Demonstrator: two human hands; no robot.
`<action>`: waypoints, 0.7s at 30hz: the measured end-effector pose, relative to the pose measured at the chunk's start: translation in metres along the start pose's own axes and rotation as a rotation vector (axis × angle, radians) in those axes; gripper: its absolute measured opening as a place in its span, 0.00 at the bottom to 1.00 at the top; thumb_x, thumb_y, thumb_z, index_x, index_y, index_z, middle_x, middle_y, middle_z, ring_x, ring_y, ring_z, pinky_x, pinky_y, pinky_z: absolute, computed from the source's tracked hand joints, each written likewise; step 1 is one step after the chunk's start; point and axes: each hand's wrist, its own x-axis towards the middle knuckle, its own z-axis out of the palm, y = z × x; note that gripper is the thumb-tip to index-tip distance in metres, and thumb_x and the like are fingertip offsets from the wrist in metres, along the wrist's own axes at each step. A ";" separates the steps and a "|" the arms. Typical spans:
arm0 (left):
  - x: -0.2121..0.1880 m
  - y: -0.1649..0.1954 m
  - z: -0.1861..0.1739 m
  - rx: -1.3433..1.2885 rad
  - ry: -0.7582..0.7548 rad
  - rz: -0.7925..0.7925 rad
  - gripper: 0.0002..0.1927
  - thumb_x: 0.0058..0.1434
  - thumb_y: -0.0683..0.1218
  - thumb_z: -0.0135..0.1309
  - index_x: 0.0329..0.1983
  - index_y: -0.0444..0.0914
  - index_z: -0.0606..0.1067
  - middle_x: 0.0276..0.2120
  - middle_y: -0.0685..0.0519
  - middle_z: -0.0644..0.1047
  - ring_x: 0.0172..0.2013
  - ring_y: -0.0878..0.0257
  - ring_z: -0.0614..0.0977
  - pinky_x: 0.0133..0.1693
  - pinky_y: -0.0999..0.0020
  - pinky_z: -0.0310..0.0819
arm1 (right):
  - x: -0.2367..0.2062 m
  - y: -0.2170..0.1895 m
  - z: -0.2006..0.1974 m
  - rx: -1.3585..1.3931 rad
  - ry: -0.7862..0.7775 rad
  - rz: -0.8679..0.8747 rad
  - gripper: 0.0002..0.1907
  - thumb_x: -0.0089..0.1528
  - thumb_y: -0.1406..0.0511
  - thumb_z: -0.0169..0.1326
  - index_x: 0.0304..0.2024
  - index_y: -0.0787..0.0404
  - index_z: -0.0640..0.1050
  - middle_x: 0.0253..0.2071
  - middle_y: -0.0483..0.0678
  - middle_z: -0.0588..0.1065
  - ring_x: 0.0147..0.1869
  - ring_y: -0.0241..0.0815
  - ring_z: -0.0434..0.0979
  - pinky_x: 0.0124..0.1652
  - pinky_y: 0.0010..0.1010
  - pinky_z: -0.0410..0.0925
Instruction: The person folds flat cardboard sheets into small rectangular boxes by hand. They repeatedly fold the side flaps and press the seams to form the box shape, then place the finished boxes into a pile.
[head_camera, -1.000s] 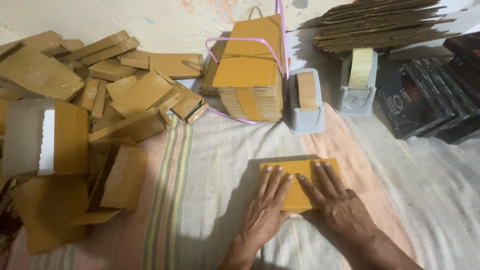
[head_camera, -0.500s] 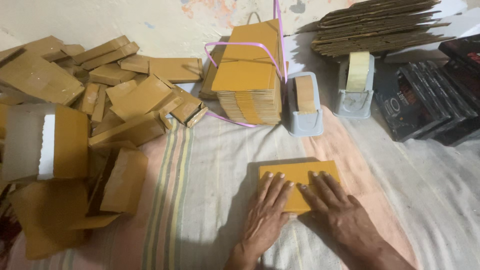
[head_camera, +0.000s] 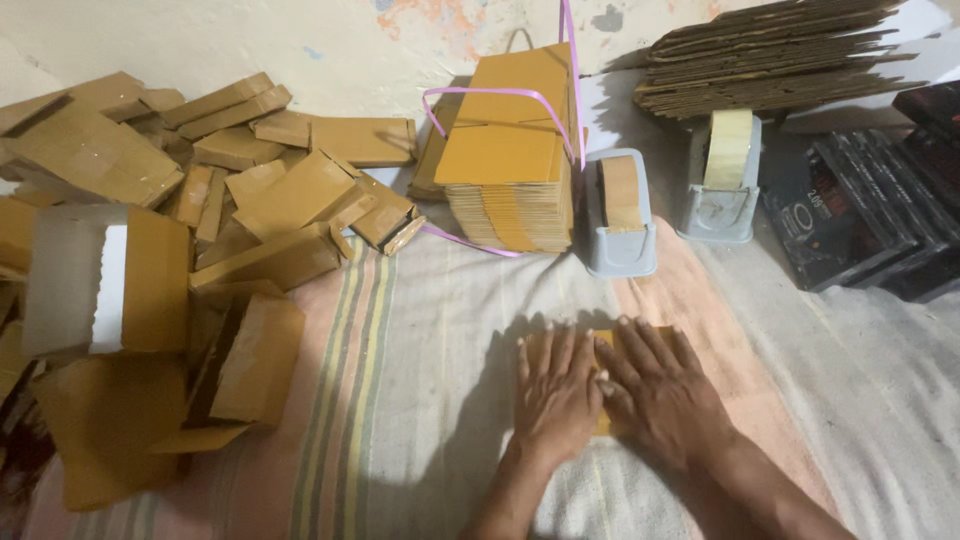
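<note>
A flat yellow-brown cardboard piece (head_camera: 600, 345) is pressed onto the striped cloth (head_camera: 420, 330) by both hands, left hand (head_camera: 556, 392) and right hand (head_camera: 660, 392) spread open, gripping nothing. Light, stiff, easily creased; best lifted by its edges.

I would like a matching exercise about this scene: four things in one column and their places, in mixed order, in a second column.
Things:
1. flat card
2. tied stack
3. brown tape
4. folded boxes

Places:
A. heaped at far left
B. under both hands
C. in the grey dispenser beside the stack
D. bound with pink ribbon, top centre

Pairs: 1-B, 2-D, 3-C, 4-A

The left hand and right hand lie flat.
</note>
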 end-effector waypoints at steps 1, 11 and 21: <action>0.006 -0.001 -0.003 -0.023 0.001 -0.014 0.33 0.72 0.58 0.27 0.78 0.43 0.50 0.78 0.47 0.45 0.76 0.46 0.41 0.69 0.39 0.25 | 0.008 0.003 0.002 -0.018 -0.010 0.001 0.34 0.65 0.48 0.38 0.70 0.53 0.64 0.72 0.62 0.56 0.76 0.61 0.51 0.68 0.59 0.44; 0.046 -0.014 -0.003 -0.121 0.012 -0.141 0.23 0.72 0.57 0.34 0.57 0.39 0.71 0.61 0.44 0.70 0.63 0.45 0.68 0.63 0.40 0.58 | 0.047 0.020 -0.009 -0.134 -0.525 0.012 0.17 0.70 0.56 0.39 0.55 0.50 0.75 0.56 0.51 0.73 0.57 0.50 0.75 0.55 0.44 0.70; 0.046 -0.030 0.008 -0.006 0.235 0.083 0.18 0.69 0.50 0.40 0.48 0.35 0.76 0.49 0.40 0.80 0.53 0.42 0.78 0.58 0.40 0.62 | 0.034 0.019 0.008 -0.121 0.001 -0.154 0.12 0.61 0.63 0.48 0.40 0.65 0.75 0.34 0.58 0.77 0.36 0.53 0.80 0.38 0.45 0.73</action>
